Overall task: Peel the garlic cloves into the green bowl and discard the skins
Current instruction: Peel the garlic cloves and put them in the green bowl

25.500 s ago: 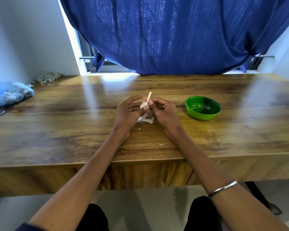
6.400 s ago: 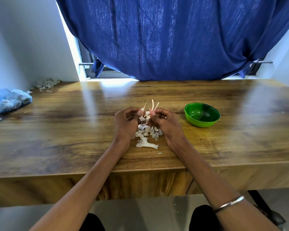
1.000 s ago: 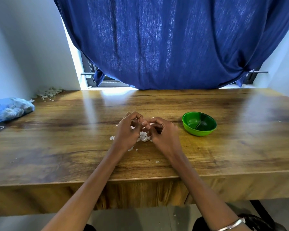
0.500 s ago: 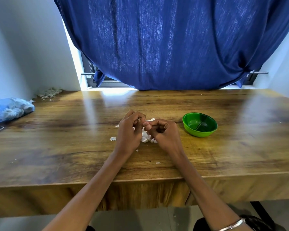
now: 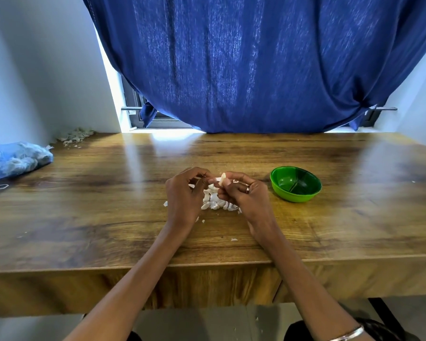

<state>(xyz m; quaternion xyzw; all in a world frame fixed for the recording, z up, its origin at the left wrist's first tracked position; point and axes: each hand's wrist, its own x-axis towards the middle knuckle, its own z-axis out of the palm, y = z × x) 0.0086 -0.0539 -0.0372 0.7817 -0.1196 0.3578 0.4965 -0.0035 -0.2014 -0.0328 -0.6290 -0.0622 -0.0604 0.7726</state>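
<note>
My left hand and my right hand meet over the middle of the wooden table. Between their fingertips they pinch one pale garlic clove, held just above the tabletop. Under and between the hands lies a heap of white garlic cloves and skins, partly hidden by the fingers. The green bowl stands to the right of my right hand, a short gap away, and looks empty inside.
A blue bag with pale lumps lies at the table's left edge. A small pile of dry skins sits in the far left corner. A blue curtain hangs behind the table. Small skin flakes dot the wood near the front edge.
My hands have opened slightly and lifted one clove up between the fingertips, so it now shows above them. The pile and the bowl have stayed put.
</note>
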